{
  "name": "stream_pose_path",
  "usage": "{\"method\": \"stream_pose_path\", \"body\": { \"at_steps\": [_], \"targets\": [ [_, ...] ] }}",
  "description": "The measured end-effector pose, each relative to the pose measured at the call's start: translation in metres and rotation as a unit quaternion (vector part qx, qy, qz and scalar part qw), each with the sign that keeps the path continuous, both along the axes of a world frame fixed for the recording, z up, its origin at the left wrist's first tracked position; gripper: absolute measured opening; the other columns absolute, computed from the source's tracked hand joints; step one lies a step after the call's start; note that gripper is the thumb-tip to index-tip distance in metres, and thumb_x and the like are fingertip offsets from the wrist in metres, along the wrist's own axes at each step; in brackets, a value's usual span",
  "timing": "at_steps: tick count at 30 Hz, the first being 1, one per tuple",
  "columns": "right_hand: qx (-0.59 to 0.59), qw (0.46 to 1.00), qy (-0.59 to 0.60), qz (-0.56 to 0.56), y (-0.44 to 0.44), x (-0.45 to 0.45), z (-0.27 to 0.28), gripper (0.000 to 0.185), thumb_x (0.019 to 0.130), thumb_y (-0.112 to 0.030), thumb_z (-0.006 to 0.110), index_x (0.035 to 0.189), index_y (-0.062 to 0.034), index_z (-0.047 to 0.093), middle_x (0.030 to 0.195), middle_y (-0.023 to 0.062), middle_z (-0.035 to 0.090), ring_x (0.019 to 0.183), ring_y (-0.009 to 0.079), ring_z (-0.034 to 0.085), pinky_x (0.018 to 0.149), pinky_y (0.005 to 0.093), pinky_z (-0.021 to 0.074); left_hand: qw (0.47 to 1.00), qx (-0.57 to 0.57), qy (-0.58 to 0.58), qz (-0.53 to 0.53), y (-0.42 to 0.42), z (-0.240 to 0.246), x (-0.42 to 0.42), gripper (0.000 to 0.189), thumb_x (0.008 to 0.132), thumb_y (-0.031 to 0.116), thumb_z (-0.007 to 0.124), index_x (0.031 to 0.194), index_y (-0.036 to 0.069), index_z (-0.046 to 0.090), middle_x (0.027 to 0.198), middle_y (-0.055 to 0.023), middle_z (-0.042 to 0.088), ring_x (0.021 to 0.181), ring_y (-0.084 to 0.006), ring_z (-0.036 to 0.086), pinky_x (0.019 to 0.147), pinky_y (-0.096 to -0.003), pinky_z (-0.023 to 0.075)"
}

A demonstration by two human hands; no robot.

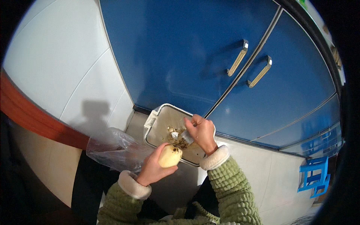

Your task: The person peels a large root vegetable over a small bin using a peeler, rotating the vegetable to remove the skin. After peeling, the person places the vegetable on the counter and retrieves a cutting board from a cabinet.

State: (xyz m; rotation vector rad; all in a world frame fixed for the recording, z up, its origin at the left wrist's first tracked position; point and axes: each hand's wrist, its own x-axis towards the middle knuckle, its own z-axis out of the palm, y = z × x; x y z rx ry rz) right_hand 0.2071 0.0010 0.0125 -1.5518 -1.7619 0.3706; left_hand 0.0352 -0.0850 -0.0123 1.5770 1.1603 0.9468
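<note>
My left hand (154, 168) grips a peeled potato (169, 157) from the left side, thumb below and fingers above. Dark spots mark the potato's upper right end. Up and to the right, my right hand (203, 132) is curled over the bin, apart from the potato. A blurred grey object (187, 137) juts out from under its fingers; its kind is unclear. Beneath both hands stands a pale plastic bin (168, 106) with a dark inner rim. Food scraps (180, 143) and a small white piece (174, 135) lie inside it.
A clear plastic bag (118, 152) spreads out left of the bin. Blue cabinet doors (180, 56) with metal handles (238, 60) rise behind, meeting a white tiled wall (64, 56) at left. Blue plastic stools (313, 174) stand on the tiled floor (270, 174) at right.
</note>
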Motion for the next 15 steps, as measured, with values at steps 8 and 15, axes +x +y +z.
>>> {"method": "stream_pose_path", "body": {
  "at_steps": [8, 15],
  "targets": [
    [0.048, 0.996, -0.040, -0.068, 0.001, -0.001, 0.002, 0.028, 0.078, -0.025, 0.063, 0.061, -0.0029, 0.059, 0.051, 0.0117, 0.056, 0.043, 0.0259, 0.056, 0.043, 0.0326, 0.0431, 0.996, 0.050, 0.079, 0.006, -0.004, 0.007, 0.001, 0.074, 0.062, 0.020, 0.076, 0.125, 0.006, 0.039, 0.108, -0.0176, 0.055, 0.097, -0.0334, 0.056, 0.078, -0.0381, 0.0469],
    [-0.028, 0.994, -0.029, 0.097, 0.001, -0.004, 0.000, 0.028, 0.078, -0.026, 0.059, 0.059, -0.0065, 0.055, 0.053, 0.0135, 0.056, 0.049, 0.0315, 0.058, 0.044, 0.0392, 0.0449, 0.994, -0.040, 0.099, 0.011, -0.002, 0.010, 0.002, 0.074, 0.061, 0.018, 0.078, 0.123, 0.002, 0.041, 0.104, -0.0164, 0.057, 0.096, -0.0245, 0.057, 0.078, -0.0345, 0.0469]
  ]
}}
